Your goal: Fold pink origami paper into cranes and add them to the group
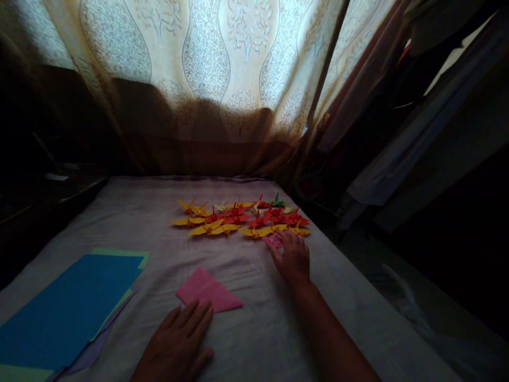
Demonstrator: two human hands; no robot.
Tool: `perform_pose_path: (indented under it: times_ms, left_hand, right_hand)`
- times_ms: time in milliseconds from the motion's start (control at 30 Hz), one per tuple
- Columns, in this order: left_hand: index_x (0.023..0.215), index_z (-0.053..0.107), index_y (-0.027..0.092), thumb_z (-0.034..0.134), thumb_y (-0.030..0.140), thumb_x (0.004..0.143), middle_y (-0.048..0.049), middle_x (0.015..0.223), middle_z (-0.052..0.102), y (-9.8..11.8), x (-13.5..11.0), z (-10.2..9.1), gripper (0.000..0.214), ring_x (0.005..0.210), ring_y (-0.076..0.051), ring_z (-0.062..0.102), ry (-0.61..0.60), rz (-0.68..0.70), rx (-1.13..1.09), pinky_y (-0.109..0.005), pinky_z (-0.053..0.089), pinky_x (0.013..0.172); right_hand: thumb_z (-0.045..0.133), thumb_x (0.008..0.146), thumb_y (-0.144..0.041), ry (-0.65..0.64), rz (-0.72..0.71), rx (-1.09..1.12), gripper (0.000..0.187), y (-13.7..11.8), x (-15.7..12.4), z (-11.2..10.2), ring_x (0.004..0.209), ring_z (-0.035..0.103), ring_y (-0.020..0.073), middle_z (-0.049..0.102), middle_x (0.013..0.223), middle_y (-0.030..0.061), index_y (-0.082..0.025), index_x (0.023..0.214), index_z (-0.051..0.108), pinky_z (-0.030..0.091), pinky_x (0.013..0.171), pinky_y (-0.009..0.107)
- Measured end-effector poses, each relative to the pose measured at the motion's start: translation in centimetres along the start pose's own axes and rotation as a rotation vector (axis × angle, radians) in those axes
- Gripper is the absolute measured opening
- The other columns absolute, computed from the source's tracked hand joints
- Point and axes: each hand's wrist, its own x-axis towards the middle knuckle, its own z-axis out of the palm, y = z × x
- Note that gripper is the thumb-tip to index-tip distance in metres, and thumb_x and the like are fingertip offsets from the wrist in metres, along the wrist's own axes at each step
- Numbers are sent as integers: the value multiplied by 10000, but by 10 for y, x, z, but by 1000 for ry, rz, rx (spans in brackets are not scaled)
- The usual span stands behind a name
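Observation:
My left hand (178, 339) lies flat with its fingers stretched out, their tips at the near edge of a folded pink paper (207, 289) on the bedsheet. Farther off to the right, the thumb and fingers of my right hand (292, 257) close round a small pink origami crane (273, 241), which they partly cover. It sits right in front of the nearest row of yellow origami cranes (256, 232). Behind that row stand red cranes (274, 214), several more yellow ones, a few pale ones and a green crane (277, 201).
A stack of coloured paper, blue sheet (71, 307) on top with green and purple edges below, lies at the left. The pale sheet (254, 345) covers the bed up to a patterned curtain (207, 69). Hanging clothes (382, 164) are beyond the right edge.

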Motion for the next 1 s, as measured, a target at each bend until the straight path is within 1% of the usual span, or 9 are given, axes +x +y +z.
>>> perform_pose_path:
  times_ms: [100,200,333,500,633,733,867,933,1000]
  left_hand:
    - [1422,486,293,474,524,946,-47,1406,548,-2,-1,1,529,1216,-247,597,33,14,-7,-350,479,1001]
    - [1409,504,290,476,516,945,-48,1406,544,-2,-1,0,518,1222,-247,593,-13,10,-19,-347,483,995]
    - [1409,504,284,499,503,935,-50,1410,540,-2,0,-1,522,1240,-258,578,-48,-4,-23,-362,481,1003]
    - [1416,491,308,506,501,935,-37,1418,532,-2,0,-2,518,1229,-244,588,-11,-6,-47,-342,484,1007]
    - [1402,511,290,478,517,943,-53,1412,534,-1,3,-7,514,1231,-254,585,-67,-9,-43,-359,496,994]
    - [1391,524,288,470,518,944,-60,1411,530,-1,3,-8,505,1228,-263,588,-75,-12,-46,-375,502,989]
    - [1387,524,307,493,525,932,-51,1408,530,-4,3,-4,505,1223,-263,591,-60,-22,-72,-371,501,997]
    - [1380,529,307,492,522,934,-50,1409,525,-4,5,-4,496,1235,-258,581,-81,-25,-76,-366,498,1002]
    - [1370,541,297,492,519,933,-58,1401,526,-5,6,-6,493,1235,-265,579,-110,-25,-70,-378,503,999]
  right_hand:
    - [596,884,-346,-107,135,-34,340,3,8,-1,1046,594,264,667,1145,135,-149,1162,606,412,821,336]
    - [585,887,-352,-238,247,-6,339,4,11,0,966,640,236,700,1081,103,-168,1172,600,419,759,302]
    - [548,900,-320,-323,293,35,232,1,12,3,844,660,190,723,965,31,-237,1094,643,406,678,264]
    - [535,882,-283,-255,247,65,190,6,11,2,765,647,169,719,858,22,-235,996,679,403,650,245]
    - [519,871,-306,-162,185,118,192,21,-1,-3,726,631,162,717,849,26,-222,947,675,401,647,242]
    - [508,857,-309,-79,156,143,187,40,-12,-12,704,619,150,718,874,24,-221,899,668,395,649,239]
    - [507,855,-327,12,218,64,194,72,-15,-24,677,602,149,701,806,24,-208,853,660,366,624,242]
    - [499,866,-313,26,257,-27,197,87,-11,-26,688,597,153,694,797,29,-201,871,661,351,619,246]
    - [485,882,-291,-2,269,-118,205,99,-4,-24,720,597,158,699,836,42,-191,904,661,344,627,250]
